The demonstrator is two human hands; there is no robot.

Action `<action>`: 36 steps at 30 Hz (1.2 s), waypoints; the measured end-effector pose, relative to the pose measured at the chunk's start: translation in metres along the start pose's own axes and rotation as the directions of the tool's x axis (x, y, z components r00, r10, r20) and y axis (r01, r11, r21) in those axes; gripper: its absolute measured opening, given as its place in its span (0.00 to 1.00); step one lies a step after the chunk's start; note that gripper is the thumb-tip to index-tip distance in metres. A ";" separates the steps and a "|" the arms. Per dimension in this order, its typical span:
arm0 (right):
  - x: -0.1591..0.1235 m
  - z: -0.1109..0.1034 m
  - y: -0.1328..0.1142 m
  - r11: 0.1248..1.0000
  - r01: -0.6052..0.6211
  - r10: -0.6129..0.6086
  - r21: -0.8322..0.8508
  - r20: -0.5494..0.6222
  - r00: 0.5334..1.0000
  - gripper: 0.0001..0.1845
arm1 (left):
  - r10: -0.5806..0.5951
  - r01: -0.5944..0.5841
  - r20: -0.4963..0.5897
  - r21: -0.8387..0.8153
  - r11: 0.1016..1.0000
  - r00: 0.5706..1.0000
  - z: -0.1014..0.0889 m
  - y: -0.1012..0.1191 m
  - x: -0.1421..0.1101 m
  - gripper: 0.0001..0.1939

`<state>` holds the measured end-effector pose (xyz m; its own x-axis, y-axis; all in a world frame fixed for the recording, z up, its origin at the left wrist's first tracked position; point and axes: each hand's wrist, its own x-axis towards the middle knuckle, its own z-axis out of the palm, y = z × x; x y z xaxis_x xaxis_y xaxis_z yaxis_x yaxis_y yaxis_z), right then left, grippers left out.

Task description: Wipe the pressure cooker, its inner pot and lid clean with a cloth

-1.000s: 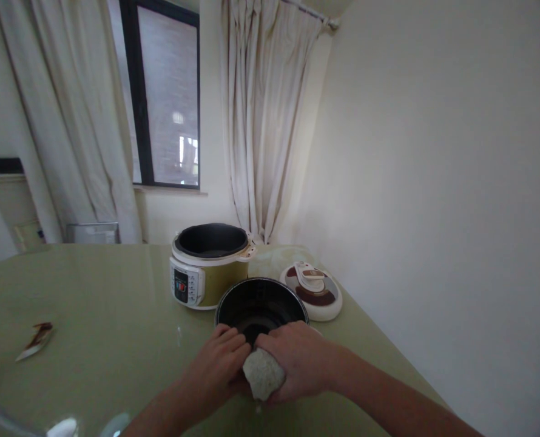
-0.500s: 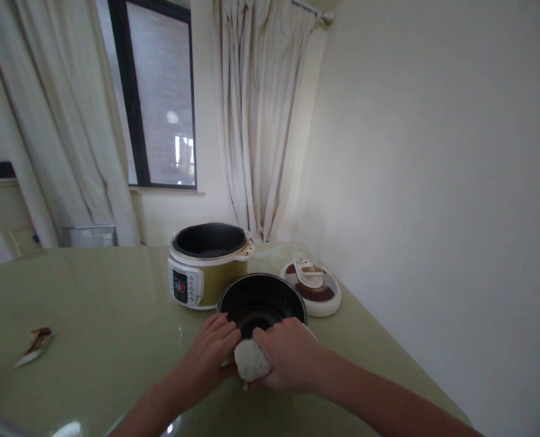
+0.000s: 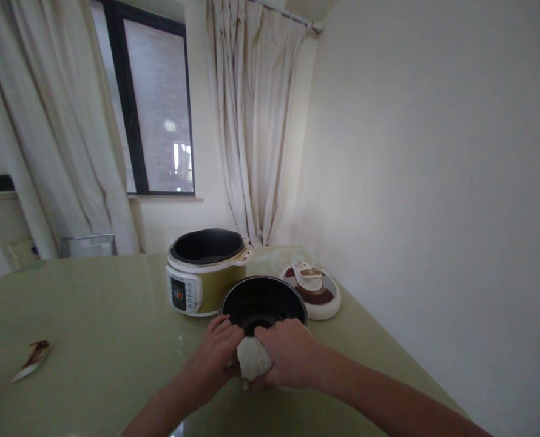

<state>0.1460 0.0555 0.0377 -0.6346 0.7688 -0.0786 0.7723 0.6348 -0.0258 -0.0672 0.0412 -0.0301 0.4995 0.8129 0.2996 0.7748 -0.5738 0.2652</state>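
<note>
A black inner pot (image 3: 263,294) stands on the table with its dark mouth toward me. My left hand (image 3: 218,352) is closed at the left of its near rim, fingers bent over the edge. From the right, my right hand (image 3: 287,352) is closed on a bunched, pale, fuzzy cloth (image 3: 253,358) against the near side of the pot. The cloth bulges between the hands, touching the right one; a small end hangs beneath it. My fingers' undersides and the pot's near wall are hidden.
A green and white electric cooker (image 3: 209,273) stands open behind the pot. Its round lid (image 3: 310,290) lies behind right, near the wall (image 3: 415,212). At left on the green table (image 3: 115,321) lies a small brown-and-white wrapper-like piece (image 3: 32,360). Curtains (image 3: 256,121) hang behind.
The view has tilted slightly, so the room sits a little lower in the picture. Both hands stay at the pot's near rim; the cloth between them has shifted only slightly.
</note>
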 end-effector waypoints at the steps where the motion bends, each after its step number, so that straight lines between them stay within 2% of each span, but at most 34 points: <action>1: -0.001 -0.001 0.002 1.000 0.030 -0.030 0.010 0.022 0.999 0.40 | 0.000 0.000 0.025 -0.018 1.000 1.000 -0.002 -0.004 0.001 0.15; 3: -0.004 -0.007 0.017 0.994 0.108 -0.110 0.022 0.084 0.990 0.40 | 0.001 0.003 0.067 -0.063 0.998 0.998 -0.010 -0.014 0.004 0.16; 6: -0.007 -0.021 0.055 0.965 0.258 -0.262 0.043 0.165 0.951 0.35 | -0.006 0.016 0.120 -0.083 0.996 0.993 -0.023 -0.019 0.007 0.17; 9: -0.007 -0.030 0.083 0.927 0.376 -0.373 0.013 0.172 0.912 0.32 | -0.014 0.018 0.155 -0.026 0.999 0.988 -0.028 0.000 0.009 0.22; 12: -0.006 -0.030 0.085 0.910 0.414 -0.401 -0.037 0.184 0.897 0.31 | -0.002 -0.008 0.186 0.050 0.999 0.983 -0.022 0.028 0.013 0.32; 13: -0.006 -0.029 0.082 0.909 0.416 -0.402 -0.036 0.194 0.895 0.32 | -0.009 -0.008 0.210 0.080 0.997 0.978 -0.018 0.034 0.014 0.32; 15: -0.005 -0.028 0.079 0.914 0.406 -0.398 0.010 0.218 0.891 0.34 | -0.034 -0.002 0.257 0.138 0.990 0.966 -0.011 0.041 0.017 0.26; 17: -0.005 -0.030 0.082 0.921 0.371 -0.390 0.121 0.258 0.884 0.37 | -0.017 -0.032 0.284 0.167 0.985 0.959 -0.008 0.039 0.018 0.20; 19: -0.001 -0.039 0.093 0.915 0.301 -0.381 0.270 0.328 0.865 0.38 | 0.037 -0.087 0.288 0.163 0.983 0.957 -0.009 0.032 0.018 0.20; 23: 0.022 -0.063 0.121 0.902 0.146 -0.334 0.407 0.442 0.832 0.28 | 0.098 -0.147 0.289 0.154 0.977 0.952 -0.013 0.023 0.018 0.21; 25: 0.042 -0.072 0.130 0.894 0.079 -0.295 0.441 0.446 0.845 0.21 | 0.120 -0.165 0.277 0.144 0.976 0.953 -0.012 0.021 0.018 0.21; 27: 0.066 -0.074 0.130 0.833 -0.012 -0.275 0.553 0.431 0.859 0.12 | 0.136 -0.178 0.265 0.145 0.973 0.955 -0.009 0.020 0.018 0.21; 28: 0.078 -0.071 0.125 0.759 -0.070 -0.280 0.648 0.421 0.863 0.09 | 0.142 -0.185 0.260 0.149 0.971 0.955 -0.007 0.019 0.018 0.21; 29: 0.091 -0.067 0.118 0.651 -0.130 -0.296 0.748 0.407 0.864 0.09 | 0.148 -0.191 0.256 0.152 0.970 0.955 -0.006 0.018 0.019 0.21; 30: 0.103 -0.061 0.108 0.505 -0.196 -0.315 0.840 0.391 0.865 0.12 | 0.153 -0.196 0.254 0.155 0.968 0.955 -0.006 0.017 0.019 0.21; 32: 0.124 -0.045 0.084 0.151 -0.332 -0.349 0.931 0.365 0.863 0.13 | 0.161 -0.207 0.262 0.158 0.966 0.952 -0.007 0.017 0.019 0.21; 34: 0.139 -0.029 0.058 -0.231 -0.489 -0.349 0.841 0.397 0.849 0.13 | 0.165 -0.214 0.276 0.159 0.964 0.947 -0.010 0.018 0.020 0.21; 35: 0.143 -0.023 0.048 -0.453 -0.564 -0.339 0.691 0.451 0.826 0.15 | 0.161 -0.212 0.282 0.160 0.964 0.946 -0.012 0.019 0.020 0.21; 36: 0.145 -0.017 0.041 -0.663 -0.592 -0.341 0.457 0.520 0.783 0.18 | 0.154 -0.207 0.287 0.162 0.965 0.945 -0.013 0.020 0.019 0.20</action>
<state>0.0850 0.1946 0.0422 -0.7444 0.3458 -0.5712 -0.1226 -0.9117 -0.3921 -0.0470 0.0438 -0.0066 0.7030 0.7086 0.0606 0.7073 -0.7055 0.0456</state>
